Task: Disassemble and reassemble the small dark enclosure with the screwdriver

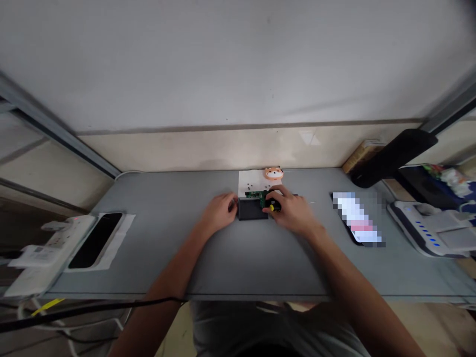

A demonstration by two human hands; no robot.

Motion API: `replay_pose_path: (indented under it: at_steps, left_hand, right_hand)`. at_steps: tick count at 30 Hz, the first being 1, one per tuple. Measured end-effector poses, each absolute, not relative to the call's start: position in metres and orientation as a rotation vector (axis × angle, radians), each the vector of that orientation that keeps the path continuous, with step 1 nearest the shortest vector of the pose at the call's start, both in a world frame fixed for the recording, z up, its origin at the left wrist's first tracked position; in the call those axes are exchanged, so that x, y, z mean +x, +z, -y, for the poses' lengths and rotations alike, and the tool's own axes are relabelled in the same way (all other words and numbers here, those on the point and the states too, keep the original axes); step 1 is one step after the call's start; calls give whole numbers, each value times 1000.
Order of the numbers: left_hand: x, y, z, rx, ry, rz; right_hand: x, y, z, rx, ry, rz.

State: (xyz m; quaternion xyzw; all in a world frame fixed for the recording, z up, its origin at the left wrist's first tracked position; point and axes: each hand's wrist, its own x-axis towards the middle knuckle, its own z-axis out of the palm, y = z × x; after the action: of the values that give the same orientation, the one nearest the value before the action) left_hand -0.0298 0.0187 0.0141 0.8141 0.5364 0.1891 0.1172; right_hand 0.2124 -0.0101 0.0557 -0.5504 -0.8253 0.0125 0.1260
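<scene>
Head view: R hand [292,209] fingers closed round a blk/yellow tool [274,206], by green circuit board [254,194] and blk case [252,210], mid grey desk [156,223]. L hand [220,212] curled at case's left edge; can't tell if gripping. Prob. board work; next move wants case steady.

"What clothing shows on the person?"

"Grey cloth [219,327] low in the middle, softly creased, with a blackish patch [269,350] below, too dark to make out."

"And the arms [178,267]?"

"Bare along all that shows, and so are the left hand [220,212] and the right hand [293,210]."
</scene>
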Motion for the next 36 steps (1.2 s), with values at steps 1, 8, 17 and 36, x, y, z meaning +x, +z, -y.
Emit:
replay_pose_path:
  at_steps: [1, 8, 17, 36]
  left_hand:
    - [-30, 14, -19, 2386, 551, -1564]
    - [-31, 11, -20, 2390, 519, -1545]
    - [-31, 11, -20, 2419, 497, -1510]
    - [-29, 18, -16, 2398, 475, -1554]
  right_hand:
    - [214, 55, 9, -1603, 48, 2406]
    - [204, 54, 14, -1555, 135, 2531]
    - [204, 49, 11, -1534, 168, 2501]
    - [217, 58, 9, -1129, 139, 1948]
